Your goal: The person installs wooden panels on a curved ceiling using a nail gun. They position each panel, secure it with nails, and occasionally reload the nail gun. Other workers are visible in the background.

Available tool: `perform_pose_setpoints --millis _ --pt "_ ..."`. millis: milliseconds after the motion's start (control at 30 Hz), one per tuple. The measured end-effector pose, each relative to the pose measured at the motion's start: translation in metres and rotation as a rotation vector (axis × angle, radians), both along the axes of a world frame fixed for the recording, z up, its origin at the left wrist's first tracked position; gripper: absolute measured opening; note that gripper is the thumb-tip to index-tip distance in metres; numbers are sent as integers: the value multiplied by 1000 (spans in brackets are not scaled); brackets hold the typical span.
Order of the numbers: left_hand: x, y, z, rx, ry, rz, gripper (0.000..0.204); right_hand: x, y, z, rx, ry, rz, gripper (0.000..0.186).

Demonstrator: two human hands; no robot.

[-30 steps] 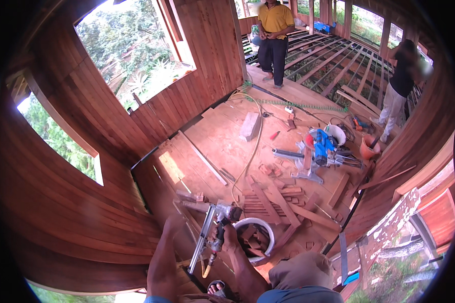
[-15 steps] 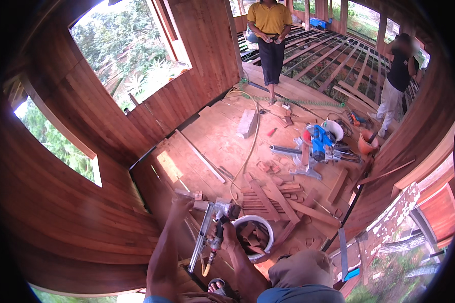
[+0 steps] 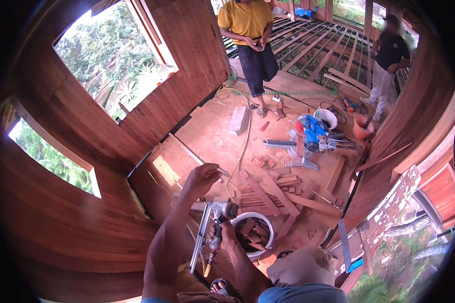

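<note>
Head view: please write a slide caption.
Right hand grips nail gun beside a bucket of wood pieces; left hand extended.

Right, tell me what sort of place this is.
Probably a construction site: bare floor joists show at the back, a blue power saw stands on the planked floor, and the right hand grips what looks like a nail gun.

We can make out no readable text, label, number or sign on anything in view from the head camera.
</note>
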State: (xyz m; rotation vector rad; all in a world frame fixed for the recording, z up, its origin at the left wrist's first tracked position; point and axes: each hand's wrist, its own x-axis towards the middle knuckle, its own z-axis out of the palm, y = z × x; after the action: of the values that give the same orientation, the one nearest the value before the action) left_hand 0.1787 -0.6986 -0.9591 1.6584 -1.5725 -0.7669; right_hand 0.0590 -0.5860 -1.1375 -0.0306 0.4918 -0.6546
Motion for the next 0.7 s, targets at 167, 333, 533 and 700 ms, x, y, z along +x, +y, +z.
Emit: perform_pose_setpoints --millis 167,333,533,700 --pt "-26 -28 34 55 -112 -82 36 -4 -3 -3 -55 27 2 51" --pt "-39 -49 51 61 -221 -133 39 -11 -9 3 -12 17 -14 49" --pt "-54 -71 66 52 -285 -174 39 -16 -13 -4 73 0 -11 37" --pt "-72 -84 73 27 -288 -209 39 -25 -17 -7 49 -10 -39 37"
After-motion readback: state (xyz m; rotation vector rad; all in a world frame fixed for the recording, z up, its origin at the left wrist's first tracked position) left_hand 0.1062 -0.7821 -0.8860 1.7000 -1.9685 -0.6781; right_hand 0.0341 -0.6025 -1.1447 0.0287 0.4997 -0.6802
